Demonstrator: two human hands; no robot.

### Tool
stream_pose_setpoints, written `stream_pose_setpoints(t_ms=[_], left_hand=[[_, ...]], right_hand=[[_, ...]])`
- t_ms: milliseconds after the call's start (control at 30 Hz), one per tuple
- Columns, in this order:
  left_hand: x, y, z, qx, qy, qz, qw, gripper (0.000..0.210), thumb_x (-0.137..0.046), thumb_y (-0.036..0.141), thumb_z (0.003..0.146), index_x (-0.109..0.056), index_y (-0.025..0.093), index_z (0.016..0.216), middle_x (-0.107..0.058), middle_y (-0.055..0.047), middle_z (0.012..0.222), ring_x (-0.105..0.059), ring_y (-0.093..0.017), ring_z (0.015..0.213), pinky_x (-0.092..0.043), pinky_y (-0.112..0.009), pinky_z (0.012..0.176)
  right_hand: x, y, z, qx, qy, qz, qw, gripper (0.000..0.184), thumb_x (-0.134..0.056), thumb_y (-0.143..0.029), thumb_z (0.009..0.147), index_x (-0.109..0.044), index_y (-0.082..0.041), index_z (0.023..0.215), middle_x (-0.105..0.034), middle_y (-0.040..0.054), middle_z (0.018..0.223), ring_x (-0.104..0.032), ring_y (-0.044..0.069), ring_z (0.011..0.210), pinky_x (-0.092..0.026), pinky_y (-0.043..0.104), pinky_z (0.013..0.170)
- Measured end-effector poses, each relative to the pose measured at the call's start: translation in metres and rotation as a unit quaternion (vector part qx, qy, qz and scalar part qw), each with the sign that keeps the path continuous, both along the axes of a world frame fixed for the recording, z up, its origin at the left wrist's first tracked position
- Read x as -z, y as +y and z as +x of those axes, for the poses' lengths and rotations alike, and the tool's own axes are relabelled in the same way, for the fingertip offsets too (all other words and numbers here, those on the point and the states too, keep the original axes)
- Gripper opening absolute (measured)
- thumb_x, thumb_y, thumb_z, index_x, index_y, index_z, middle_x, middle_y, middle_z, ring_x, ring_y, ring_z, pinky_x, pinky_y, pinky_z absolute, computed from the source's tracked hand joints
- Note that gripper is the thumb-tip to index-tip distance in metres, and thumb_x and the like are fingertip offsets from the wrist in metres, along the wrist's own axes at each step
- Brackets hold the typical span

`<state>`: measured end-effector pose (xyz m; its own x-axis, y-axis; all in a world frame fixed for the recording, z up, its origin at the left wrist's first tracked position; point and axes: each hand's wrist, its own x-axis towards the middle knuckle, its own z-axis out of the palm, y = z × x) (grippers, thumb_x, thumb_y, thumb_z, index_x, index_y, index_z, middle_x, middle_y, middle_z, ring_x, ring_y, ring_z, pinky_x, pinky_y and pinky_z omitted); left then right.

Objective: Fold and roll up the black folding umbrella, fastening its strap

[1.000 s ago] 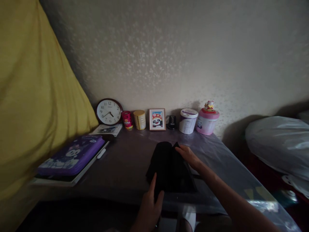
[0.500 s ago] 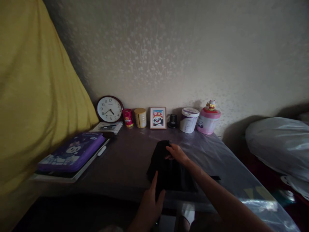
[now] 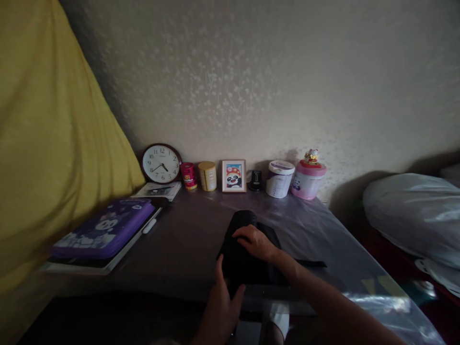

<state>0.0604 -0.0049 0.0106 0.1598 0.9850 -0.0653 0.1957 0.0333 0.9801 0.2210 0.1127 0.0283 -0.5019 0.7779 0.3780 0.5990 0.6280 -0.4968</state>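
Note:
A soft black cloth item [image 3: 239, 261], perhaps a bag, lies at the front middle of the table. Its folds are too dark to make out well. Across its upper part rests my right hand [image 3: 257, 243], fingers stretched to the left and slightly bent over the fabric. My left hand [image 3: 221, 304] is at the item's near left edge, thumb and forefinger spread apart; its other fingers are hidden. A black strap [image 3: 312, 263] sticks out to the right from beneath my right forearm.
A purple case [image 3: 108, 230] lies on books at the left, beside a yellow curtain [image 3: 68, 143]. Along the wall stand a clock [image 3: 162, 164], tins, a framed panda picture [image 3: 234, 176], a small black object [image 3: 255, 180] and two tubs. A large pale bag [image 3: 413, 211] bulges at the right.
My right hand has moved left and nearer, from the item's far edge onto its upper middle. More black fabric now shows at the item's right. My left hand has barely moved.

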Motion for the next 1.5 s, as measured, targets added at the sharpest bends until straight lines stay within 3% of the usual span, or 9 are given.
stream_pose_setpoints(t_ms=[133, 333, 533, 667, 833, 1033, 1267, 1400, 1500], left_hand=[[-0.001, 0.0, -0.001, 0.037, 0.012, 0.055, 0.998, 0.079, -0.047, 0.029, 0.084, 0.004, 0.017, 0.143, -0.053, -0.014, 0.128, -0.05, -0.021, 0.118, -0.038, -0.036, 0.097], [0.004, 0.005, -0.002, 0.052, 0.029, 0.061, 0.996, 0.063, -0.048, 0.03, 0.081, -0.028, 0.021, 0.139, -0.053, -0.007, 0.129, -0.045, -0.021, 0.122, -0.034, -0.035, 0.101], [0.003, 0.006, -0.001, 0.038, 0.06, 0.045, 0.996, 0.065, -0.051, 0.035, 0.08, -0.029, 0.019, 0.139, -0.059, -0.011, 0.122, -0.054, -0.023, 0.112, -0.038, -0.037, 0.098], [0.003, 0.005, -0.001, 0.034, 0.052, 0.054, 0.997, 0.063, -0.049, 0.034, 0.081, -0.03, 0.019, 0.139, -0.058, -0.01, 0.123, -0.054, -0.023, 0.112, -0.038, -0.036, 0.098], [0.006, 0.005, -0.002, 0.041, 0.026, 0.011, 0.999, 0.066, -0.049, 0.037, 0.08, -0.027, 0.02, 0.14, -0.067, -0.008, 0.107, -0.065, -0.021, 0.092, -0.046, -0.034, 0.089], [0.007, 0.005, -0.002, 0.044, 0.019, -0.002, 0.999, 0.067, -0.049, 0.04, 0.081, -0.024, 0.021, 0.141, -0.069, -0.006, 0.1, -0.067, -0.019, 0.081, -0.049, -0.033, 0.084], [0.004, 0.003, -0.003, 0.035, 0.019, 0.008, 0.999, 0.065, -0.05, 0.04, 0.081, -0.028, 0.021, 0.14, -0.065, -0.008, 0.112, -0.062, -0.021, 0.1, -0.044, -0.034, 0.091], [0.005, 0.004, -0.003, 0.025, 0.017, 0.017, 0.999, 0.065, -0.051, 0.038, 0.08, -0.03, 0.022, 0.139, -0.064, -0.008, 0.114, -0.061, -0.021, 0.101, -0.044, -0.034, 0.091], [0.008, 0.005, -0.003, 0.032, 0.015, 0.001, 0.999, 0.066, -0.051, 0.038, 0.08, -0.027, 0.023, 0.14, -0.063, -0.008, 0.115, -0.063, -0.021, 0.098, -0.045, -0.036, 0.091]], right_hand=[[-0.002, -0.005, -0.003, -0.042, -0.036, 0.068, 0.996, 0.02, -0.048, -0.008, 0.082, -0.065, -0.019, 0.087, -0.069, 0.004, 0.095, -0.061, 0.016, 0.091, -0.041, 0.033, 0.086], [-0.007, -0.015, -0.002, -0.049, -0.068, 0.099, 0.992, 0.019, -0.047, -0.016, 0.087, -0.065, -0.02, 0.091, -0.069, 0.0044, 0.095, -0.058, 0.017, 0.089, -0.042, 0.032, 0.081], [-0.006, -0.013, 0.008, -0.065, -0.073, 0.122, 0.988, 0.023, -0.043, -0.022, 0.09, -0.064, -0.019, 0.097, -0.066, 0.0062, 0.105, -0.056, 0.018, 0.096, -0.042, 0.035, 0.086], [0.002, 0.016, 0.019, -0.004, -0.088, 0.127, 0.988, 0.023, -0.044, -0.022, 0.089, -0.064, -0.019, 0.1, -0.066, 0.007, 0.108, -0.054, 0.02, 0.106, -0.041, 0.038, 0.092], [0.004, 0.042, 0.03, 0.155, -0.077, 0.105, 0.979, 0.026, -0.045, -0.018, 0.087, -0.061, -0.017, 0.107, -0.059, 0.0124, 0.119, -0.052, 0.023, 0.111, -0.039, 0.044, 0.096], [0.003, 0.03, 0.031, 0.023, -0.058, 0.104, 0.993, 0.033, -0.04, -0.007, 0.083, -0.062, -0.018, 0.105, -0.065, 0.0074, 0.108, -0.056, 0.019, 0.105, -0.043, 0.038, 0.093], [0.004, 0.036, 0.075, 0.275, -0.05, -0.029, 0.96, 0.035, -0.041, -0.007, 0.08, -0.064, -0.017, 0.104, -0.066, 0.0079, 0.107, -0.059, 0.02, 0.101, -0.043, 0.034, 0.091], [0.006, 0.028, 0.098, 0.299, -0.05, -0.06, 0.951, 0.033, -0.041, -0.008, 0.079, -0.067, -0.016, 0.096, -0.069, 0.0084, 0.098, -0.064, 0.021, 0.092, -0.047, 0.033, 0.083], [0.006, 0.018, 0.097, 0.268, -0.049, -0.072, 0.96, 0.033, -0.041, -0.007, 0.078, -0.068, -0.019, 0.094, -0.07, 0.0058, 0.096, -0.064, 0.018, 0.089, -0.047, 0.029, 0.081]])
